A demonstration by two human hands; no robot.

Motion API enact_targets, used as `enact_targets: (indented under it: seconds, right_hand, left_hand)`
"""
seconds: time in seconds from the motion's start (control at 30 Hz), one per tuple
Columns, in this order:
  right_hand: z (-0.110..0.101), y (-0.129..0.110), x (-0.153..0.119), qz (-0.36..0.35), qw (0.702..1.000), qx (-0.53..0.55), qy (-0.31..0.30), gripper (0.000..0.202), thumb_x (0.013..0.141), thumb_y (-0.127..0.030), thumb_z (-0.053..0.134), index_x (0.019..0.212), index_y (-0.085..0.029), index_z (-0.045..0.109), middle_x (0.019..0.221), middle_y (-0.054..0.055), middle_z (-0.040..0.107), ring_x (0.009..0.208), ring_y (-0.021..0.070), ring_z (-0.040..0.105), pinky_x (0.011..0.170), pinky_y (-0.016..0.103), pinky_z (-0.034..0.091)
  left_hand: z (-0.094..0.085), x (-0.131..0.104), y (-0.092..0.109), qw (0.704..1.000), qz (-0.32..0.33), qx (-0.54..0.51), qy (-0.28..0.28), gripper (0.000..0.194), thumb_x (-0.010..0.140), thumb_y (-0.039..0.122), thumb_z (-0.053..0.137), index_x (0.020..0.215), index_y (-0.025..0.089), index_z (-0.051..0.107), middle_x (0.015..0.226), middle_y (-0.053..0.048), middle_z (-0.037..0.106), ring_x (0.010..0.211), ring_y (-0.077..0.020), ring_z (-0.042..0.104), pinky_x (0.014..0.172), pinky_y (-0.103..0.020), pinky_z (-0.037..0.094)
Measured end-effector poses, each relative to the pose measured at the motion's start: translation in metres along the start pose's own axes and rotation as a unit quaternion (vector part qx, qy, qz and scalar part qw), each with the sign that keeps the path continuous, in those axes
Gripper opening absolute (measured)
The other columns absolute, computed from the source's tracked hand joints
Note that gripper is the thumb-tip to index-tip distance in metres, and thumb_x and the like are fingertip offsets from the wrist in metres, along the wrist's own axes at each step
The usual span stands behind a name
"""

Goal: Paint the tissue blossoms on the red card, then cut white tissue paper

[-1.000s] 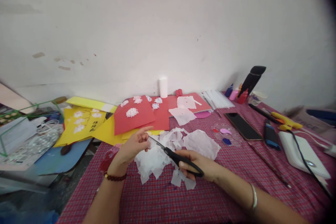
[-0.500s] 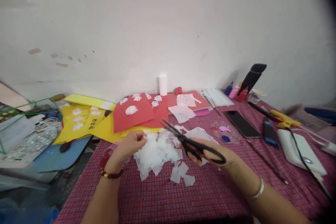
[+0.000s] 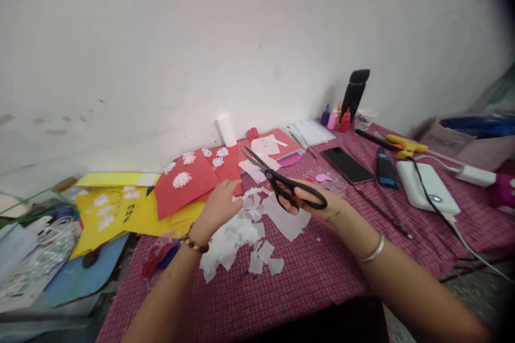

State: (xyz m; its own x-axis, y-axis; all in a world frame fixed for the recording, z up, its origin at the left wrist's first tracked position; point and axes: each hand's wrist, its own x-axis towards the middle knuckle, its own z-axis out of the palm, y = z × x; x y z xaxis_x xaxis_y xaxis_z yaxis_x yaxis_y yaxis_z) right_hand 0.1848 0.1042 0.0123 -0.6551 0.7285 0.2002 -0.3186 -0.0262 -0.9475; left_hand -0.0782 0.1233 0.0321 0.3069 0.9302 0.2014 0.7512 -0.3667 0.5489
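Note:
My right hand (image 3: 311, 199) grips black-handled scissors (image 3: 274, 175) by the loops, with the blades parted and pointing up to the left over the table. My left hand (image 3: 220, 206) hovers above the far part of a heap of cut white paper pieces (image 3: 237, 236), its fingers and thumb apart and nothing visible between them. Several paper squares (image 3: 261, 257) lie loose beside the heap. Below the scissors rests a larger white paper sheet (image 3: 287, 218). More cut white paper (image 3: 261, 144) lies farther back on a red pad.
Behind my left hand are red cards (image 3: 189, 171) with white paper flowers and yellow cards (image 3: 108, 209). To the right lie a phone (image 3: 348, 165), a white power bank (image 3: 427, 187) with cables and a yellow glue gun (image 3: 406, 146). Paint bottles (image 3: 345, 120) stand by the wall.
The view has turned to the right. My left hand has risen off the paper heap and moved rightward, its fingers opening. The scissors stay in my right hand, and the larger white sheet is more exposed.

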Motion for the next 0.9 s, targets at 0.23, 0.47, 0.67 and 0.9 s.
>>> enact_targets:
  seconds: [0.23, 0.47, 0.67, 0.9]
  right_hand:
    - [0.001, 0.002, 0.005, -0.019, 0.999, -0.023, 0.025, 0.047, 0.081, -0.052, 0.063, 0.103, -0.013, 0.051, 0.074, -0.001, 0.051, 0.056, 0.0077, 0.046, 0.052, 0.022, 0.033]
    - [0.014, 0.024, 0.024, -0.045, 0.982, -0.067, 0.173, 0.049, 0.066, -0.021, 0.067, 0.111, -0.016, 0.046, 0.075, -0.004, 0.055, 0.061, 0.0094, 0.050, 0.057, 0.023, 0.038]
    - [0.007, 0.027, 0.028, -0.027, 0.971, -0.091, 0.218, 0.050, 0.064, -0.025, 0.066, 0.110, -0.017, 0.048, 0.073, -0.005, 0.054, 0.058, 0.0093, 0.048, 0.054, 0.023, 0.037]
    - [0.000, 0.027, 0.028, -0.015, 0.966, -0.094, 0.241, 0.048, 0.066, -0.028, 0.067, 0.109, -0.018, 0.049, 0.067, -0.006, 0.051, 0.052, 0.0082, 0.044, 0.049, 0.023, 0.034]
  left_hand:
    - [0.029, 0.053, 0.003, 0.997, -0.055, -0.015, -0.045, 0.006, 0.066, 0.014, 0.059, 0.061, 0.017, 0.061, 0.066, -0.006, 0.062, 0.072, -0.0211, 0.057, 0.069, -0.031, 0.042]
    - [-0.019, 0.028, 0.019, 0.979, -0.119, -0.164, -0.037, 0.022, 0.074, 0.036, 0.056, 0.062, 0.019, 0.046, 0.054, 0.004, 0.045, 0.046, -0.0105, 0.047, 0.046, -0.023, 0.039]
    - [-0.033, 0.048, 0.012, 0.968, -0.127, -0.213, 0.029, 0.024, 0.069, 0.036, 0.061, 0.063, 0.019, 0.045, 0.058, 0.002, 0.051, 0.052, -0.0120, 0.054, 0.052, -0.023, 0.045]
    - [-0.014, 0.079, -0.019, 0.984, -0.131, -0.079, 0.089, 0.017, 0.070, 0.028, 0.060, 0.060, 0.019, 0.051, 0.056, -0.003, 0.056, 0.065, -0.0222, 0.061, 0.055, -0.028, 0.045]
